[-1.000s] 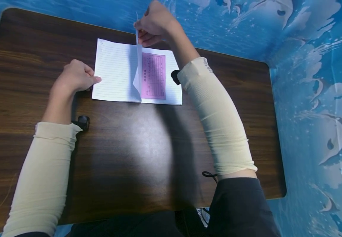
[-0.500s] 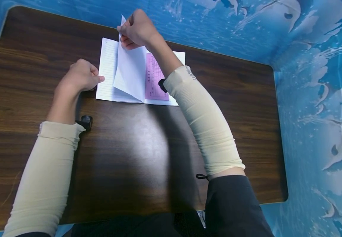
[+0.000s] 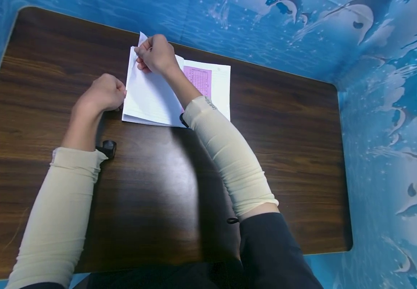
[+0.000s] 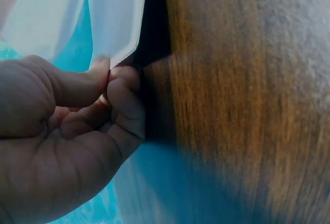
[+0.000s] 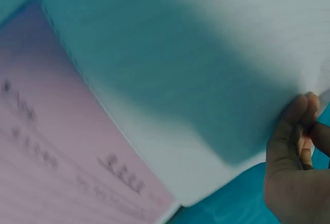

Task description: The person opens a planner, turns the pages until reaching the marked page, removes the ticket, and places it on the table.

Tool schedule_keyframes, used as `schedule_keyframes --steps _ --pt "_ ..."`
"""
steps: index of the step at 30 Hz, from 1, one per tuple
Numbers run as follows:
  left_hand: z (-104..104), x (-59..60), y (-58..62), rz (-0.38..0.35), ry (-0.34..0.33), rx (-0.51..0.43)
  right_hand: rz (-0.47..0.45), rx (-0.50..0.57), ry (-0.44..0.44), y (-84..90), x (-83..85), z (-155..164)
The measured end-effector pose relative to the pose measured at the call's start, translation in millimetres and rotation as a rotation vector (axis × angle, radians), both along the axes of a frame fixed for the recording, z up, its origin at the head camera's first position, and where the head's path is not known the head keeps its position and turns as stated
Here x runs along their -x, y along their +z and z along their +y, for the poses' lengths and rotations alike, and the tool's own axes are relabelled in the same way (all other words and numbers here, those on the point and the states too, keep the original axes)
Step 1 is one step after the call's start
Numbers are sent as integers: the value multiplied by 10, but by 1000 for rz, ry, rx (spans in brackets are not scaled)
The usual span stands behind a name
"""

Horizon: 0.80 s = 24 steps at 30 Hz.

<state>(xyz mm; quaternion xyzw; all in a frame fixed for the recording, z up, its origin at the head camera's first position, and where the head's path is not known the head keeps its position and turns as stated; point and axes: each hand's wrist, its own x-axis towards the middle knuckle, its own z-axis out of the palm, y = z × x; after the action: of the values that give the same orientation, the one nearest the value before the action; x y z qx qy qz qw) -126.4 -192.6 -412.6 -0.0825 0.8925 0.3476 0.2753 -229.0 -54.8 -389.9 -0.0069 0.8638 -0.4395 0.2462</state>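
An open notebook (image 3: 224, 90) with lined white pages lies near the far edge of the table. My right hand (image 3: 157, 55) pinches the upper outer corner of a page (image 3: 148, 96), which lies over the left half with its corner lifted. In the right wrist view, the fingertips (image 5: 298, 108) grip that page's edge. On the right half sits a pink printed sheet (image 3: 199, 80), partly hidden by my right forearm. My left hand (image 3: 101, 94) holds the notebook's left edge; the left wrist view has thumb and curled fingers pinching the stacked pages (image 4: 121, 17).
The dark wooden table (image 3: 287, 160) extends to the right of the notebook and towards my body. A blue wall covering (image 3: 381, 132) with dolphin pictures borders the far and right sides. Each wrist wears a small black camera (image 3: 108, 148) on a cream sleeve.
My right hand has moved left and down with the pinched page, turning it from near upright at the middle onto the left half. My left hand stays at the left edge.
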Motion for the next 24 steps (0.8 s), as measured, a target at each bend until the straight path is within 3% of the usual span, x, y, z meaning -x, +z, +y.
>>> schedule_keyframes --steps 8,12,24 --pt "-13 -22 21 3 19 -75 1 -37 -27 -228 -24 -115" --pt "-8 -26 0 10 -5 -65 -8 -49 -37 -303 -48 -142" --pt "7 -16 -18 33 -12 -22 -7 -79 0 -350 -86 -198"
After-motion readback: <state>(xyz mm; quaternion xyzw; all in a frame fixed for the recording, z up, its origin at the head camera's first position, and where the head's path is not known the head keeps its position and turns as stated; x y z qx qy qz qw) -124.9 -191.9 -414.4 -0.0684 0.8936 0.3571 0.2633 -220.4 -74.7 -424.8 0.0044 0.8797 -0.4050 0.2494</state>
